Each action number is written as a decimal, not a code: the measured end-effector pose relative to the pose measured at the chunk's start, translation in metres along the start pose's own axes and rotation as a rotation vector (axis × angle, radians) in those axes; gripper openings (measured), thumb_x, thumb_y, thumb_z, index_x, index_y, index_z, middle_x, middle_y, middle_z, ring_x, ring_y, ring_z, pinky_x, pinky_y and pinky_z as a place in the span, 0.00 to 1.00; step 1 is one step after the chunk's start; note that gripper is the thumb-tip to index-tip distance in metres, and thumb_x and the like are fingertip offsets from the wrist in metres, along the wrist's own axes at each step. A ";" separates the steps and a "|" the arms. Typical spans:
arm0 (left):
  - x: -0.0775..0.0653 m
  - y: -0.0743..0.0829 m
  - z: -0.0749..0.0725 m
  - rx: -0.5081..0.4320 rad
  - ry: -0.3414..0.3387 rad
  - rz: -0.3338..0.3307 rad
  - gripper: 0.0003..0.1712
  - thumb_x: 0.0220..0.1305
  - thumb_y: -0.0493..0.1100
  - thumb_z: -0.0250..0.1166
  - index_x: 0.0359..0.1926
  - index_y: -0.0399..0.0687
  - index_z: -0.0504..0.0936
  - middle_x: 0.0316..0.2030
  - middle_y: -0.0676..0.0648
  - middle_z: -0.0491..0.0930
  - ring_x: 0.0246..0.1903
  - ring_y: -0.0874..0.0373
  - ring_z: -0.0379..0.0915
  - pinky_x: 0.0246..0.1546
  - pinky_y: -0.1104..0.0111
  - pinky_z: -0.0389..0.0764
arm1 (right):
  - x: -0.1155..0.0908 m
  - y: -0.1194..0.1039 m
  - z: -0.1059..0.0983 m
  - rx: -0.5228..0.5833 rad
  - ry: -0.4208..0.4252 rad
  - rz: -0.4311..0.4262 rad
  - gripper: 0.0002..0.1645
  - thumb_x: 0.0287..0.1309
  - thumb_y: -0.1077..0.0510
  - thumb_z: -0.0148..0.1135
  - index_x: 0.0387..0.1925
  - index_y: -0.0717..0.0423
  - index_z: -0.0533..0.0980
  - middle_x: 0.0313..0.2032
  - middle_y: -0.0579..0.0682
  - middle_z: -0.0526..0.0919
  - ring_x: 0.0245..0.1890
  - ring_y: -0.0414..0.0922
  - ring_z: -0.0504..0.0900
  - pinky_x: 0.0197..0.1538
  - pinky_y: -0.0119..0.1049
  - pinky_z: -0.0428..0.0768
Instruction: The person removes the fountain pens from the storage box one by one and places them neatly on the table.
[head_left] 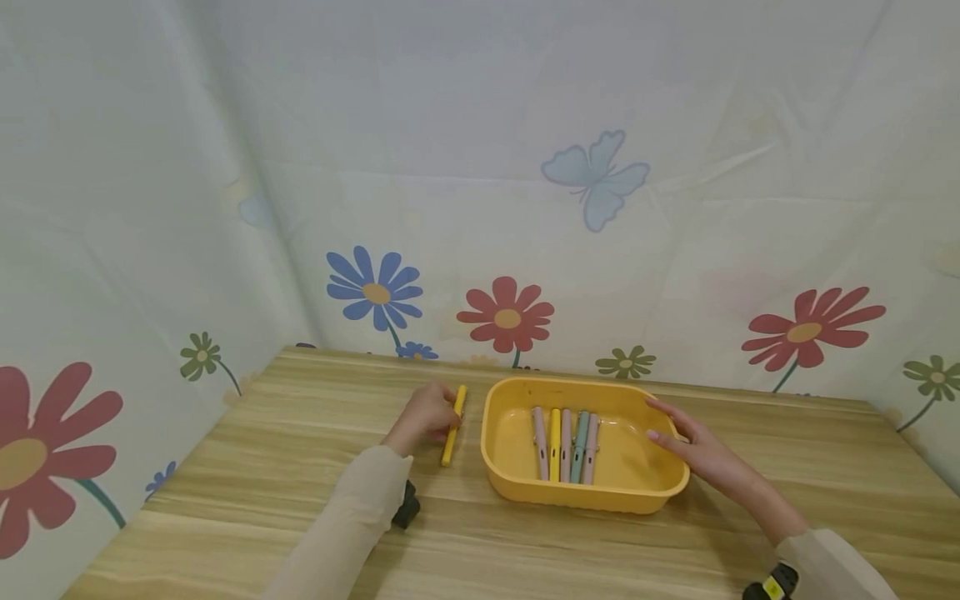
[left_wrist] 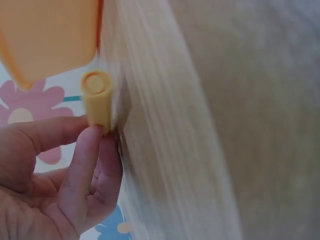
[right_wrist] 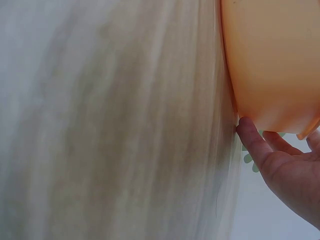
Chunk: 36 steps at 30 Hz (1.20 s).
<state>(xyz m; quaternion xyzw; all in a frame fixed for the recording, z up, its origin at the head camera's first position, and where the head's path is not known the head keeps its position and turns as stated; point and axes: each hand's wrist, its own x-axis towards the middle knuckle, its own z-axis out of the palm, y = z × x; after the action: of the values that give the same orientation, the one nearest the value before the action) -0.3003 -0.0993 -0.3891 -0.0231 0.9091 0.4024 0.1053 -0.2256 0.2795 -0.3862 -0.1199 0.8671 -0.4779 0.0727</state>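
Evenly yellow, the slim pen (left_wrist: 98,106) shows a round, ringed end.

Head view looks forward-down; near wrist views share the tray (head_left: 624,454).

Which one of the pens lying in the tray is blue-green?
The fourth pen from the left, between two pinkish pens; the other pens in the tray are pinkish or yellow.

Left of the yellow tray (head_left: 585,497), a plain cream left sleeve (head_left: 352,508) has a blocky black device (head_left: 406,506) beside its cuff. Right of the tray, the matching right sleeve (head_left: 832,567) accompanies a black wrist unit (head_left: 785,575) bearing a yellow patch (head_left: 773,588).
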 end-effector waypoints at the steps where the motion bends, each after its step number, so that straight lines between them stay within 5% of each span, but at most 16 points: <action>1: 0.000 0.000 0.000 0.008 -0.001 -0.002 0.21 0.48 0.30 0.64 0.47 0.33 0.76 0.34 0.41 0.76 0.14 0.58 0.70 0.15 0.72 0.76 | 0.000 0.000 0.000 -0.001 0.000 0.000 0.37 0.63 0.49 0.50 0.68 0.56 0.51 0.68 0.66 0.45 0.64 0.69 0.44 0.57 0.64 0.59; 22: -0.010 0.001 -0.005 -0.001 0.001 -0.012 0.26 0.47 0.34 0.66 0.49 0.32 0.72 0.34 0.41 0.75 0.17 0.58 0.72 0.19 0.71 0.78 | 0.000 0.000 0.002 0.012 -0.001 0.010 0.37 0.63 0.49 0.50 0.69 0.55 0.50 0.68 0.66 0.44 0.64 0.68 0.45 0.57 0.63 0.61; 36: -0.022 0.012 -0.016 -0.169 0.047 0.079 0.25 0.52 0.36 0.65 0.53 0.36 0.73 0.37 0.39 0.78 0.28 0.51 0.78 0.27 0.67 0.81 | 0.002 0.002 0.000 0.010 0.004 0.018 0.37 0.63 0.49 0.50 0.69 0.56 0.50 0.68 0.65 0.44 0.64 0.69 0.42 0.58 0.65 0.56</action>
<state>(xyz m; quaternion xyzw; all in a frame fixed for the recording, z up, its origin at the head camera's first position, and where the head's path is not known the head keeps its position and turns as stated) -0.2833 -0.1041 -0.3651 -0.0054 0.8743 0.4809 0.0654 -0.2278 0.2796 -0.3879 -0.1107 0.8659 -0.4819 0.0757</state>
